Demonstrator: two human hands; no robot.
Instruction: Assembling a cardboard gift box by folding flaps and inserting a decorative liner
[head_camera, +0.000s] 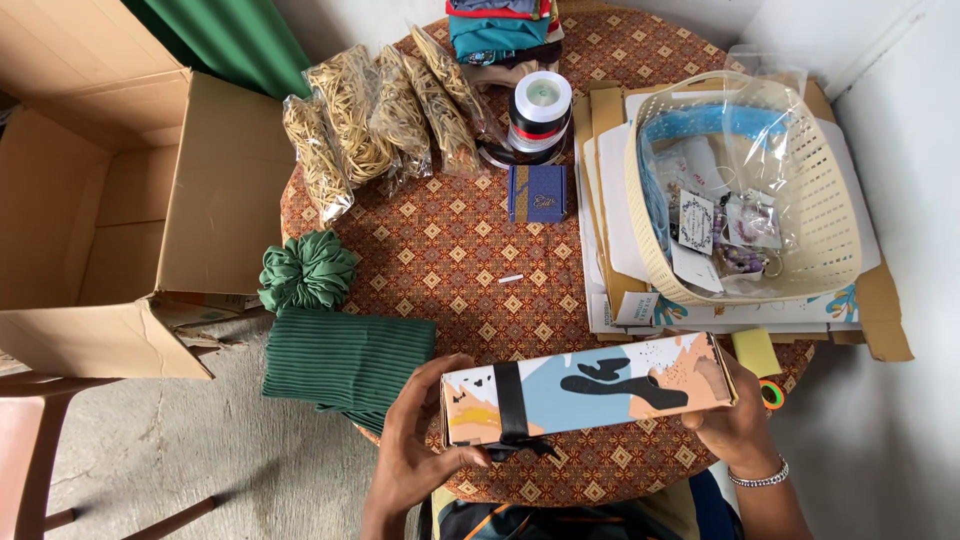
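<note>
I've got the long gift box (590, 388) held level over the near edge of the table (450, 250), left hand (415, 440) clamped on one end, right hand (735, 415) on the other. Right fingers mostly hidden behind the box. Box print: blue, peach, black blotches, with a black ribbon (512, 405) banding the left end; its bow hangs under, hard to read. Beyond: folded green cloth (345, 360), green scrunchie (308, 270), small navy box (538, 192), cream basket (740, 190) with contents blurred by plastic. Far: bagged rubber bands (385, 115), ribbon spool (541, 110). Cardboard carton (130, 200) cut off at left.
</note>
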